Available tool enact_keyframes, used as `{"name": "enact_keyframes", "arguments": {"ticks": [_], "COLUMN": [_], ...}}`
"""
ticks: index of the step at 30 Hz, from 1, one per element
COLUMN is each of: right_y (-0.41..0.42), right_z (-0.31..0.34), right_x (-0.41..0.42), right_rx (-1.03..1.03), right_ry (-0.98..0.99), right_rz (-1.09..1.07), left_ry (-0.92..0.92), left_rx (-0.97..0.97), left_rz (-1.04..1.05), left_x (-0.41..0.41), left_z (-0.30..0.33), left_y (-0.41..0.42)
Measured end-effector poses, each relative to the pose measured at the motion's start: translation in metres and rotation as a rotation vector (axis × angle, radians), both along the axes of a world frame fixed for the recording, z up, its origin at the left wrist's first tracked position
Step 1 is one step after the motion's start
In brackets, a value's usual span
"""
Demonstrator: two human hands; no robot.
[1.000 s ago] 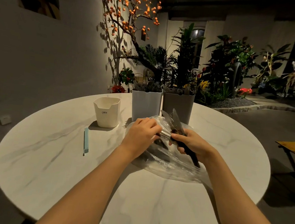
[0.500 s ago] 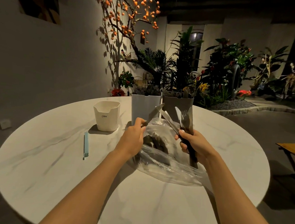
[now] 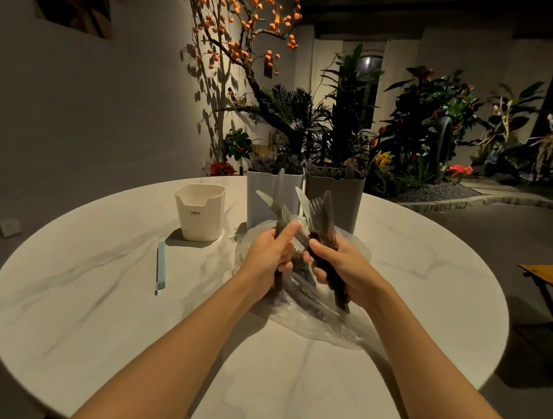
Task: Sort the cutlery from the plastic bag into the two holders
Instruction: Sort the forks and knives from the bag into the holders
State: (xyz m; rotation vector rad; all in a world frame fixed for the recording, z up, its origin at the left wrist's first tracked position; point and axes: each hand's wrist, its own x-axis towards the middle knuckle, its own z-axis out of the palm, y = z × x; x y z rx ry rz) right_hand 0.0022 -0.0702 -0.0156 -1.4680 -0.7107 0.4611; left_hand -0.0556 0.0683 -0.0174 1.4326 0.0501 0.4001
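Knives (image 3: pixel 277 206) are standing gripped in the left hand (image 3: pixel 268 255) and forks (image 3: pixel 319 214) in the right hand (image 3: pixel 344 268) above the plastic bag (image 3: pixel 316 327) at centre frame, so keeping each kind separate should be helping when dropping them handle-down into the holders (image 3: pixel 262 201).

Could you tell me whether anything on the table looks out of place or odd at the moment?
Only the pale blue stick stands out: it lies alone on the table, left of the plastic bag, apart from the cutlery. Nothing looks spilled or damaged.
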Motion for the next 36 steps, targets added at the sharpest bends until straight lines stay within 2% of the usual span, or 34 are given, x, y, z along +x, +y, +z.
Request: {"name": "enact_keyframes", "arguments": {"ticks": [7,13,16,19,21,25,27,31,34,36], "right_y": [0.002,-0.002,-0.003,-0.004,-0.005,-0.002,-0.001,-0.001,0.001,0.001], "right_z": [0.001,0.002,0.000,-0.002,-0.002,-0.002,-0.001,0.000,-0.001,-0.002], "right_x": [-0.001,-0.004,0.000,0.006,0.007,0.002,-0.001,-0.001,-0.002,-0.002], "right_rx": [-0.049,-0.067,-0.127,-0.133,-0.138,-0.106,-0.074,-0.052,-0.028,-0.038], "right_ry": [0.004,0.045,0.014,0.001,0.004,0.006,0.015,0.018,0.023,0.050], "right_rz": [-0.024,-0.042,-0.119,-0.180,-0.177,-0.108,-0.088,-0.053,-0.004,-0.003], "left_ry": [0.092,0.070,0.045,0.084,0.113,0.068,0.046,0.045,0.072,0.078], "left_rx": [-0.110,-0.206,-0.282,-0.262,-0.302,-0.429,-0.387,-0.135,-0.104,-0.175], "left_rz": [0.116,0.200,0.261,0.350,0.320,0.068,0.002,-0.016,0.016,0.074], "left_x": [0.003,0.006,0.005,0.004,0.005,0.002,0.001,-0.002,-0.002,-0.002], "left_z": [-0.003,-0.001,0.002,0.002,0.001,0.001,0.000,-0.004,-0.007,-0.003], "left_y": [0.002,0.010,0.019,0.025,0.026,0.015,0.009,-0.001,-0.003,-0.004]}}
